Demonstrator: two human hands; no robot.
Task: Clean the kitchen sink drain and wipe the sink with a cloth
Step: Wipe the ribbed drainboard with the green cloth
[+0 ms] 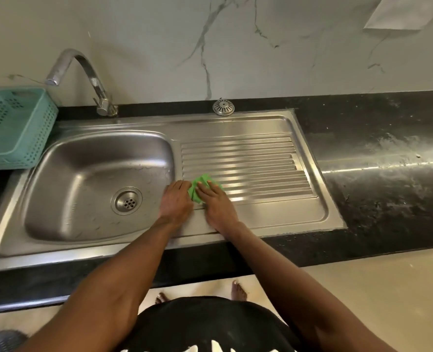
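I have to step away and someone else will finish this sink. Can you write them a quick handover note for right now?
Left hand: resting on the green cloth, at its left edge, by the basin's right rim.
Right hand: pressed flat on the same cloth, on the near left corner of the ribbed drainboard.
Drain strainer: out of the basin, on the black counter behind the drainboard.
Drain opening: uncovered, looks clear.
Done: strainer removed.
Left: wipe the rest of the drainboard and the basin, which shows water spots, then probably refit the strainer.

A teal basket point(15, 128) sits on the black counter point(388, 148).
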